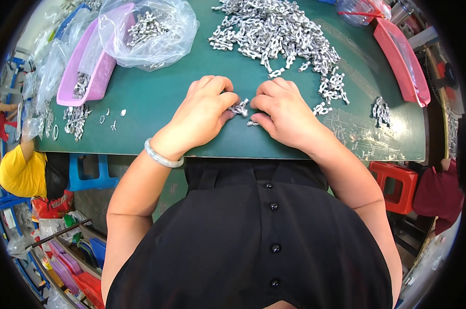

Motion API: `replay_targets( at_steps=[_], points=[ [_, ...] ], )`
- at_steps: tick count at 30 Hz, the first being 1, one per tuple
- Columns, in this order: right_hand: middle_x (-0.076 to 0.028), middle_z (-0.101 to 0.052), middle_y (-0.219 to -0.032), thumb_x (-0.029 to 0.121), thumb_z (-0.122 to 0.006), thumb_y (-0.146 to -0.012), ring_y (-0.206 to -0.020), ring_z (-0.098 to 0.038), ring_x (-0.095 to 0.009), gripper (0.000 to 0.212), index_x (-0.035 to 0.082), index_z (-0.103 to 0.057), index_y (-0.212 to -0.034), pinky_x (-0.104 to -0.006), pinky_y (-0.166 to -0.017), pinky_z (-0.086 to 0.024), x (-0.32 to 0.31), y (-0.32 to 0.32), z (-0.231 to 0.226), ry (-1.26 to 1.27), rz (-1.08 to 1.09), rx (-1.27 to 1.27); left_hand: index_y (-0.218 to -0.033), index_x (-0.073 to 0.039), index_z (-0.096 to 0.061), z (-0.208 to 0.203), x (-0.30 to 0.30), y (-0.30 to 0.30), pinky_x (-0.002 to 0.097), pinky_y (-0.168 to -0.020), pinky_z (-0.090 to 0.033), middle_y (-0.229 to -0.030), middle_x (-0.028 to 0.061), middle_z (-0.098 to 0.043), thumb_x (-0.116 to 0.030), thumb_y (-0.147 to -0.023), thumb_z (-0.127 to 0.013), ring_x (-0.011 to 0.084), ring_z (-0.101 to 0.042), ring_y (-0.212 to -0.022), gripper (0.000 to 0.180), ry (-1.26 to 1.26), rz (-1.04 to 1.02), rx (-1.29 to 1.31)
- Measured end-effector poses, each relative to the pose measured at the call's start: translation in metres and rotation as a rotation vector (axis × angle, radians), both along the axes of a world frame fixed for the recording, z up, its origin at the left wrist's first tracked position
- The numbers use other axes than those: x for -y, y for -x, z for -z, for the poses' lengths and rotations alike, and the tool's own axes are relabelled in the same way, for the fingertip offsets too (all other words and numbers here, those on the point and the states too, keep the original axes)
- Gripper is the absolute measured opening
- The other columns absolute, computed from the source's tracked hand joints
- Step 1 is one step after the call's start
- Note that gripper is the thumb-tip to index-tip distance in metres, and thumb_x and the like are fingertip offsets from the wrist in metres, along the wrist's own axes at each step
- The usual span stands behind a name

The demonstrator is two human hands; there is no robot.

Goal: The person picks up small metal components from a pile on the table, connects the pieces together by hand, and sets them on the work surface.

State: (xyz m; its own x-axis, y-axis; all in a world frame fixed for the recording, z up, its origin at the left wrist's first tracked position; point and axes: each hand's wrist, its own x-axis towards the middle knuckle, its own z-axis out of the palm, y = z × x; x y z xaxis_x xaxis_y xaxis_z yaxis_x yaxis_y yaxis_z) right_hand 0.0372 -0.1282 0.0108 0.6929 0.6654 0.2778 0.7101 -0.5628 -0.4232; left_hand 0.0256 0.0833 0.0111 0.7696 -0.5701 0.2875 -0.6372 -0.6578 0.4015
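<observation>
Small silver metal fittings (239,108), looped with knobbed ends, sit in the fingers of my left hand (203,109), whose thumb and fingers are closed round them. Opposite, my right hand (285,110) is curled with its thumb tip at another silver fitting (251,123) low on the table; its fingertips point toward the pieces in the left hand. How firmly the right fingers grip is partly hidden. Both hands rest close to the near edge of the green table (161,108). Beyond them spreads a large heap of the same fittings (282,33).
A clear plastic bag (184,44) of fittings and a pink basket (100,82) stand at left. Loose pieces (77,121) lie before the basket. At right are a small pile (380,112) and a red basket (419,92). Stools (93,177) and other people flank the table.
</observation>
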Motion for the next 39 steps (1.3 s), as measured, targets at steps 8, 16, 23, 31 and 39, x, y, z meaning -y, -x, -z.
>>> replay_targets(
  at_steps=[8, 16, 23, 31, 39],
  points=[
    [-0.006, -0.055, -0.093, 0.007, -0.067, -0.071, -0.096, -0.049, -0.025, 0.009, 0.005, -0.065, -0.08, -0.0369, -0.084, -0.038, 0.015, 0.001, -0.008, -0.004, -0.038, -0.043, -0.084, -0.003, -0.058, 0.001, -0.007, -0.004, 0.0363, -0.08, -0.041, -0.093, 0.0088, -0.055, -0.004, -0.073, -0.069, 0.0283, -0.051, -0.091, 0.015, 0.14, -0.052, -0.128],
    [-0.007, -0.055, -0.096, 0.006, -0.069, -0.068, -0.098, -0.049, -0.026, 0.011, 0.003, -0.063, -0.076, -0.0383, -0.087, -0.038, 0.02, 0.012, -0.009, 0.03, -0.071, -0.022, -0.08, -0.001, -0.058, 0.005, -0.022, -0.009, 0.0354, -0.072, -0.042, -0.081, 0.0089, -0.056, -0.005, -0.079, -0.065, 0.0274, -0.052, -0.079, 0.008, 0.167, -0.229, 0.034],
    [-0.007, -0.055, -0.094, 0.009, -0.067, -0.073, -0.096, -0.049, -0.026, 0.011, 0.004, -0.063, -0.082, -0.0378, -0.085, -0.038, 0.022, 0.008, -0.016, 0.032, -0.025, -0.055, -0.072, -0.002, -0.061, 0.009, -0.029, -0.005, 0.0386, -0.068, -0.04, -0.076, 0.0092, -0.055, -0.011, -0.078, -0.066, 0.029, -0.051, -0.075, 0.012, 0.021, -0.332, 0.128],
    [-0.006, -0.055, -0.086, 0.007, -0.064, -0.075, -0.09, -0.051, -0.026, 0.006, 0.006, -0.063, -0.081, -0.0367, -0.079, -0.039, 0.015, -0.011, -0.001, 0.127, 0.092, 0.035, -0.079, -0.003, -0.061, 0.008, -0.034, 0.003, 0.0381, -0.07, -0.042, -0.078, 0.0092, -0.056, -0.006, -0.075, -0.066, 0.0291, -0.052, -0.077, 0.007, 0.028, -0.314, 0.013],
    [-0.009, -0.056, -0.081, 0.005, -0.058, -0.077, -0.086, -0.054, -0.028, 0.004, 0.006, -0.062, -0.078, -0.0385, -0.075, -0.041, -0.004, -0.019, 0.0, 0.081, -0.111, -0.043, -0.082, -0.003, -0.06, 0.002, -0.033, 0.01, 0.037, -0.071, -0.043, -0.081, 0.0095, -0.057, -0.003, -0.073, -0.067, 0.0292, -0.054, -0.08, 0.011, 0.124, -0.31, -0.043]
  ],
)
